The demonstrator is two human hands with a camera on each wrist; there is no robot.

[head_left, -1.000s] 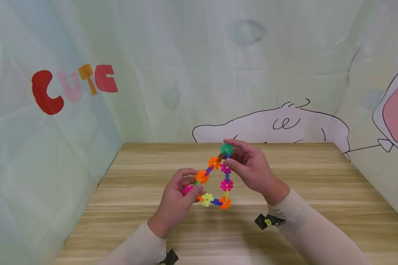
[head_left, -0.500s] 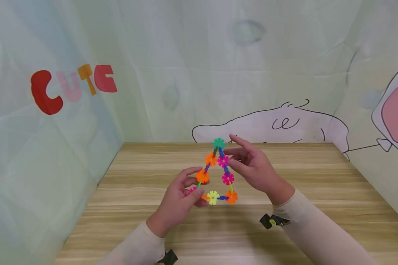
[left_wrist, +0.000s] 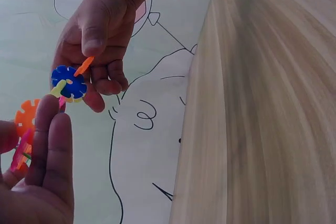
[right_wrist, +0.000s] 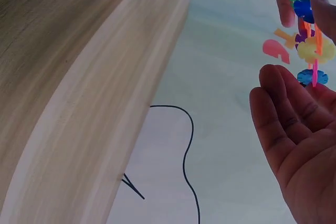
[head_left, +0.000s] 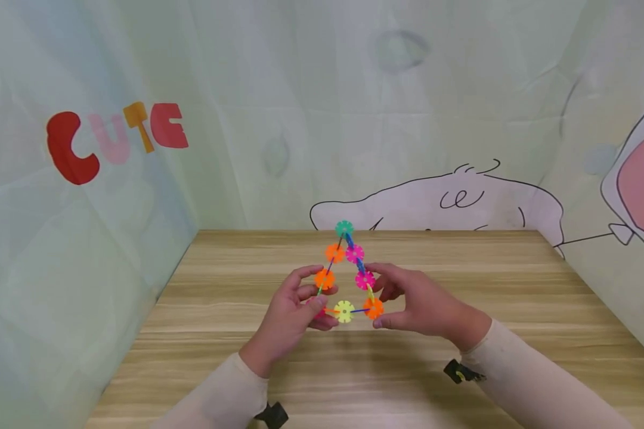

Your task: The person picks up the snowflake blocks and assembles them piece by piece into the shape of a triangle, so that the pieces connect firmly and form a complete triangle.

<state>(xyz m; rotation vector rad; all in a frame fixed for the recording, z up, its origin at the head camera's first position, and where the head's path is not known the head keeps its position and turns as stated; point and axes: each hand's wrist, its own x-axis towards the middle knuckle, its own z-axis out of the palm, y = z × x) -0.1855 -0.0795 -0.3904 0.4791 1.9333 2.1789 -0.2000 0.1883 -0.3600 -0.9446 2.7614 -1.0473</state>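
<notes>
A triangle of interlocking plastic snowflake discs (head_left: 344, 305) is held upright above the table in the head view. A teal disc (head_left: 344, 229) forms its top; orange, pink and yellow discs run along the sides, joined by discs seen edge-on. My left hand (head_left: 283, 317) pinches the lower left corner, partly hiding a pink disc there. At the lower right corner, my right hand (head_left: 429, 302) is spread around an orange disc (head_left: 374, 308), its thumb close under that disc and its forefinger beside a pink disc (head_left: 365, 279). Its fingers look loosely bent in the left wrist view.
A wood-grain table (head_left: 220, 369) lies under both hands. Behind it rises a pale printed backdrop (head_left: 279, 107) with a cartoon drawing, and "CUTE" lettering (head_left: 169, 126) marks the left side. Black straps (head_left: 272, 415) are at both wrists.
My right hand has let go of the triangle's top and moved down to the lower right corner. The triangle has turned more upright and face-on, still in my left hand.
</notes>
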